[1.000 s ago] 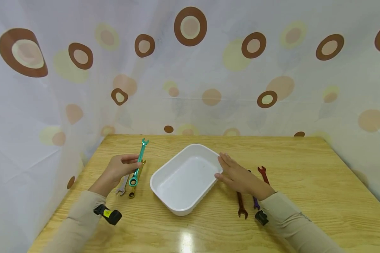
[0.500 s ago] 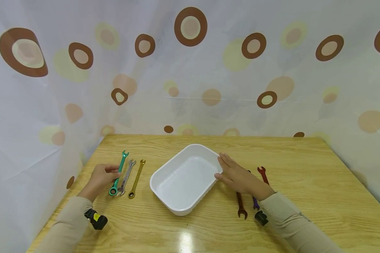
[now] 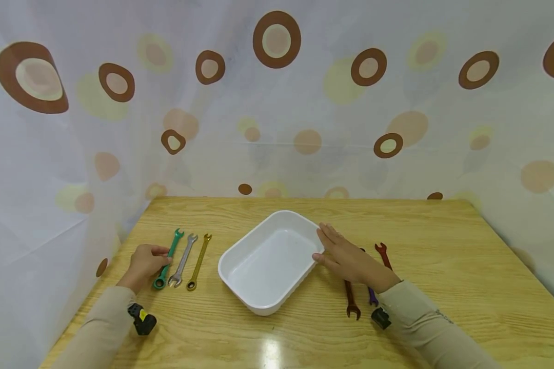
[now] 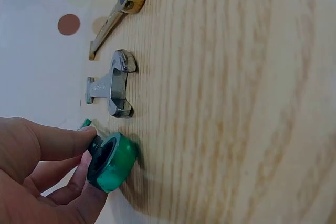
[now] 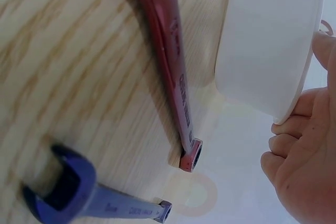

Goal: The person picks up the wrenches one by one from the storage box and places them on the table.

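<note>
My left hand [image 3: 145,264] pinches a green ratcheting combination wrench [image 3: 175,242] between thumb and fingers at the table's left side. In the left wrist view its ring end [image 4: 118,166] is close to the tabletop; whether it touches I cannot tell. Beside it lie a silver wrench [image 3: 183,259] and a gold ratcheting wrench [image 3: 198,264], roughly parallel. A white plastic basin [image 3: 277,264] stands at a slant in the middle, with nothing in it. My right hand [image 3: 351,259] rests against the basin's right rim, fingers extended in the head view.
Right of the basin, partly under my right forearm, lie a brownish-red wrench [image 3: 351,302], a purple wrench [image 3: 373,297] and a red wrench [image 3: 384,256]. The wooden table [image 3: 443,241] meets a dotted curtain [image 3: 304,169] at the back and sides.
My left hand has carried the green wrench left, from above the silver and gold wrenches, and lowered it to the silver one's left. My right hand and the basin have not moved.
</note>
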The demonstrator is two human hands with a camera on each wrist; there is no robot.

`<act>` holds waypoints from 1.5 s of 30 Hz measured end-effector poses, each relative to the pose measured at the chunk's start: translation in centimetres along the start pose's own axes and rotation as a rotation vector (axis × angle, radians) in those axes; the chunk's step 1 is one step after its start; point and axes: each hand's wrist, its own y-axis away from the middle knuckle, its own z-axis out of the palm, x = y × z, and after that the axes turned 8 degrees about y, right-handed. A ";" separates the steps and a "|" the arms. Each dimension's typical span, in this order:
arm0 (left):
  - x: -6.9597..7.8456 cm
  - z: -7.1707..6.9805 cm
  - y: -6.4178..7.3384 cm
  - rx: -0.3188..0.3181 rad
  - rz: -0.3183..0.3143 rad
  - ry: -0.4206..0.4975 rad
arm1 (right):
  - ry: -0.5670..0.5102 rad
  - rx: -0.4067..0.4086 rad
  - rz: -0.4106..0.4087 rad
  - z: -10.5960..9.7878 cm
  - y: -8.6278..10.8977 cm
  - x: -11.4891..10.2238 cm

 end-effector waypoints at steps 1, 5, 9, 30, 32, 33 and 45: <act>0.0 0.0 0.0 0.003 0.004 -0.006 | 0.000 0.000 0.001 0.0 0.0 0.0; 0.1 0.0 -0.2 0.018 0.035 -0.045 | -0.005 0.000 0.006 -0.1 0.1 -0.1; 0.0 0.1 -0.3 0.044 0.057 -0.112 | -0.007 0.006 0.011 -0.1 0.1 -0.1; 0.4 0.5 0.1 0.119 0.145 -0.274 | -0.009 0.019 0.019 0.2 0.1 -0.1; 0.5 0.6 0.1 0.121 0.145 -0.280 | -0.011 0.019 0.018 0.2 0.1 -0.1; 0.5 0.6 0.1 0.122 0.144 -0.281 | -0.009 0.021 0.015 0.2 0.1 0.0; 0.8 0.9 0.3 0.138 0.143 -0.302 | 0.009 0.015 0.007 0.0 0.0 -0.1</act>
